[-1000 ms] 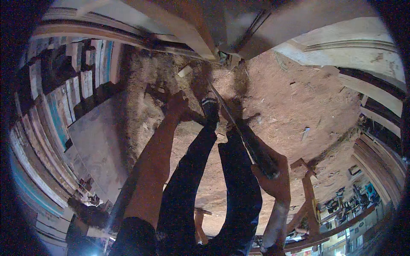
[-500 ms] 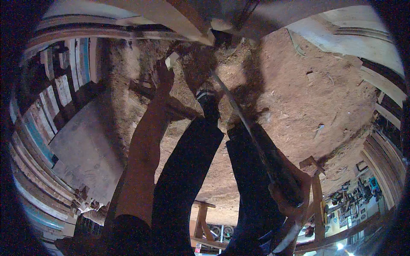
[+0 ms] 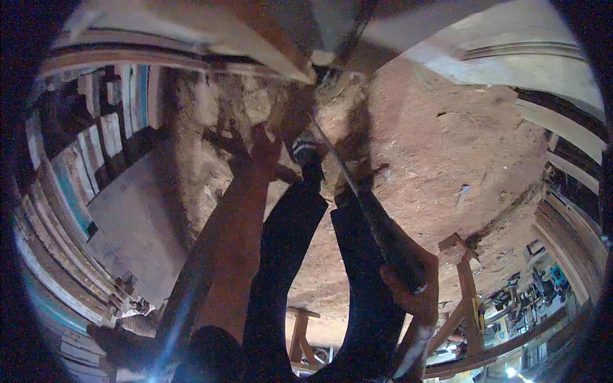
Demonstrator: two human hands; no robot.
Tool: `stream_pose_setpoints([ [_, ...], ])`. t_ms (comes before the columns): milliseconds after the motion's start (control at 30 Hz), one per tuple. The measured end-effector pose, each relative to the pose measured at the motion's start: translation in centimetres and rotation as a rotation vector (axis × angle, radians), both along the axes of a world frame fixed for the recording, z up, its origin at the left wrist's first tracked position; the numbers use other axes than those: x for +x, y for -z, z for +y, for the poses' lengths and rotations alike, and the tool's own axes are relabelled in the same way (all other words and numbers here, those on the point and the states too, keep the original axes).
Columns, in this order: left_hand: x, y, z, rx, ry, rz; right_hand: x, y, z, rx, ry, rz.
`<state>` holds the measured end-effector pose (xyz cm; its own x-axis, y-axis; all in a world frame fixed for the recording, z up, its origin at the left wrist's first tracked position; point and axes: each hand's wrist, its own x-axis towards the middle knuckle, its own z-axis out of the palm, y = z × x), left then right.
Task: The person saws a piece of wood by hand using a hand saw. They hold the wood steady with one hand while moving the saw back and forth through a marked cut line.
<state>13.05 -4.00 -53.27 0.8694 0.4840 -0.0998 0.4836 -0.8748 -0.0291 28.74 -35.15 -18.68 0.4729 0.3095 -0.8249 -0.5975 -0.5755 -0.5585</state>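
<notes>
One long, dark, narrow tool (image 3: pixel 377 223), seemingly a handsaw though its blade is too dim to be sure, runs slanting from the lower right up toward a pale wooden board (image 3: pixel 255 45) at the top of the view. It is slim, almost black, and broadens into a thicker grip at its lower end. The right hand (image 3: pixel 412 287) is clamped round that grip, fingers curled tight, the wrist bent and the forearm coming up from the lower edge. The left hand (image 3: pixel 258 153) stretches far forward on a straight arm, fingers spread, lying on or just above a dark piece of wood (image 3: pixel 223 137) on the ground; whether it presses down cannot be told. Two dark-trousered legs (image 3: pixel 287 255) stand between the arms, with one shoe (image 3: pixel 306 150) visible beside the tool's upper part. The sawdust-strewn earthen floor (image 3: pixel 447 140) spreads around. One wooden trestle (image 3: pixel 463 281) stands at right, and many stacked planks (image 3: pixel 70 166) line the left wall.
</notes>
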Motion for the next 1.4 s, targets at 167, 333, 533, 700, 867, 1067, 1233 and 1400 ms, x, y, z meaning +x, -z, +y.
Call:
stream_pose_setpoints([
  [167,1.1,-8.0,-5.9,-0.5,-0.437,-0.276,0.0,-9.1,-2.2,-0.033,0.05,-0.064],
  [333,6.1,-20.8,-13.2,-0.808,-0.404,-0.409,-2.2,-19.6,-6.9,-0.218,0.12,-0.194],
  [533,6.6,-28.8,-13.8,-0.876,-0.299,-0.444,-2.8,-32.0,-9.4,-0.159,0.306,-0.136],
  [700,12.7,-44.2,-14.6,-1.213,-0.016,-0.624,-5.5,-38.6,-13.1,-0.21,0.309,-0.404],
  [867,19.7,-55.9,-17.3,-1.044,0.31,-0.686,-8.6,-45.9,-16.0,-0.252,0.337,-0.461],
  [1067,24.0,-67.8,-17.7,-1.13,0.316,-0.632,-8.5,-56.1,-11.8,-0.182,0.49,-0.456],
  [1233,28.1,-70.2,-21.5,-1.4,0.395,-0.576,-9.2,-57.8,-10.5,-0.346,0.66,-0.447],
  [1400,31.7,-73.3,-22.6,-1.433,0.584,-0.281,-7.6,-60.8,-6.8,-0.308,0.975,-0.445],
])
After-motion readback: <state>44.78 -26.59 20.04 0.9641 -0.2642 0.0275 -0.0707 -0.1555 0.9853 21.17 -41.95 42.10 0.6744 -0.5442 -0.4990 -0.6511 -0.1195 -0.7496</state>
